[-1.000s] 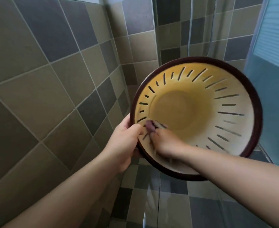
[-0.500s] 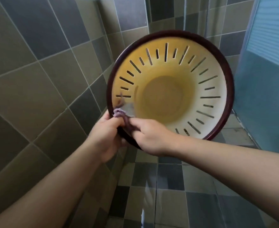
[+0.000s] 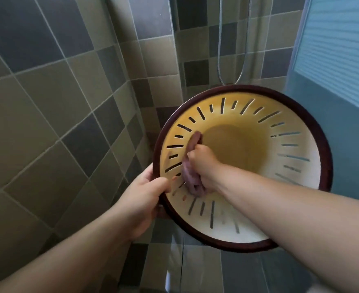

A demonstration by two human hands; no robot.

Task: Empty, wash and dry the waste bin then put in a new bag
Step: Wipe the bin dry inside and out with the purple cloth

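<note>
Bin [image 3: 280,208] held tilted, mouth toward me, against the tiled corner. I see the left hand [image 3: 140,199] grasping its dark rim at 9 o'clock. Right hand [image 3: 204,166], inside, is clenched round a purple cloth [image 3: 190,180] pressed against the slotted wall at 9 o'clock.

Bare forearms and hands [image 3: 144,199], sleeveless.

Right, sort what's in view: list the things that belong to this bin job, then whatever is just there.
In the job: waste bin, purple cloth, left hand gripping the rim, right hand holding the cloth inside.
Just there: shower hose, tiled wall, blue door.
</note>
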